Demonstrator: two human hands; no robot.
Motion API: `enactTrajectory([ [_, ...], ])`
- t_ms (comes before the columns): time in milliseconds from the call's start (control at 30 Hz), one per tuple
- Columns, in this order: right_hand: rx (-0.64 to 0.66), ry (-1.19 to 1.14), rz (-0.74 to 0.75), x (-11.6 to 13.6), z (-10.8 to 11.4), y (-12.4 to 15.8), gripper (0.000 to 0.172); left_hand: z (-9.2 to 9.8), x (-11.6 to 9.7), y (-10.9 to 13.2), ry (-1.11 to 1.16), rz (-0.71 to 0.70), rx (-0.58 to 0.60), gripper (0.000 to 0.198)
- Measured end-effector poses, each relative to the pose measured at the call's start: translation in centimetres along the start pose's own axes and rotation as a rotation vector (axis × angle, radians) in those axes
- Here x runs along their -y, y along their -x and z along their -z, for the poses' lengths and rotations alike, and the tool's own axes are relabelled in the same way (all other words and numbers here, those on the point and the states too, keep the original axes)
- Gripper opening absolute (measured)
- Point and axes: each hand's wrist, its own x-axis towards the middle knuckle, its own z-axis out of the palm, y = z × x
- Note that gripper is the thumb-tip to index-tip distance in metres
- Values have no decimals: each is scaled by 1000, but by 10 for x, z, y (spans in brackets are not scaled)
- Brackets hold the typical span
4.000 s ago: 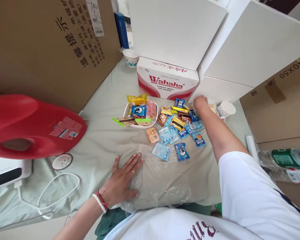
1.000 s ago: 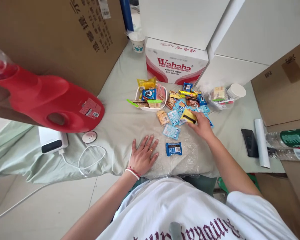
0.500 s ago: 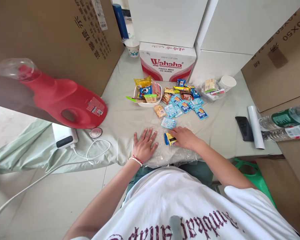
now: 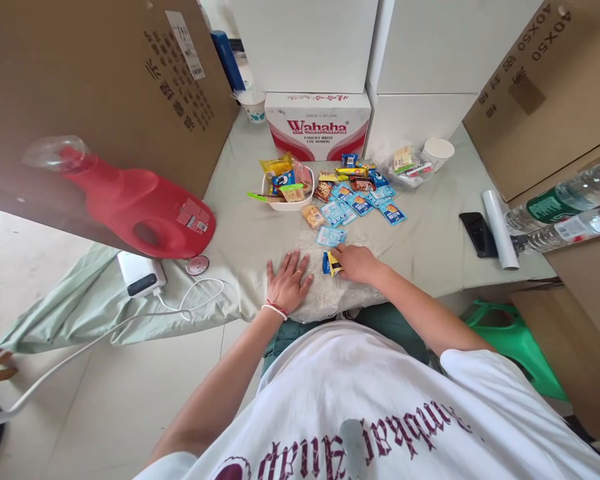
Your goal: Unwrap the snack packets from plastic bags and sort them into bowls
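My left hand (image 4: 289, 283) lies flat near the table's front edge, fingers spread, on clear plastic film (image 4: 323, 301). To its right my right hand (image 4: 357, 263) is closed on a small yellow and blue packet (image 4: 333, 263), whose left end shows past the fingertips. Just beyond that packet lies a light blue packet (image 4: 330, 236). Farther back are several blue and white packets (image 4: 362, 204), a clear-wrapped biscuit (image 4: 313, 216) and other colourful snacks. A white basket (image 4: 291, 206) to their left holds yellow, blue and green-edged packets.
A red jug (image 4: 145, 207) and a white power bank (image 4: 141, 273) with a cable are at the left. Behind stands a Wahaha box (image 4: 319, 127). At the right are a filled plastic bag (image 4: 410, 167), a paper cup (image 4: 437, 153), a black phone (image 4: 477, 233), a white roll (image 4: 500, 230) and bottles.
The camera view has shifted and turned slightly. Both hands stay in about the same places on the table, my right hand still at the yellow and blue packet.
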Motion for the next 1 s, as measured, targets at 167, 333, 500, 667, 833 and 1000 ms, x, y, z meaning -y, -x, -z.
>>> enactTrajectory([
  [167, -51, -202, 70, -19, -13, 18, 83, 2, 8, 10, 88, -4, -113, 58],
  [333, -390, -402, 63, -60, -17, 21, 50, 2, 10, 8, 138, 39, -148, 44],
  [500, -478, -379, 60, -85, -18, -16, 65, -3, 10, -14, 279, 133, -257, 64],
  [667, -333, -554, 205, -98, -23, -30, 54, -1, 15, -48, 539, 157, -222, 98],
  [833, -220, -587, 269, -118, -21, -12, 71, 11, 8, -88, 567, 75, -66, 98],
  [1000, -242, -479, 253, -120, -25, -8, 44, 24, 9, -104, 616, -35, 9, 36],
])
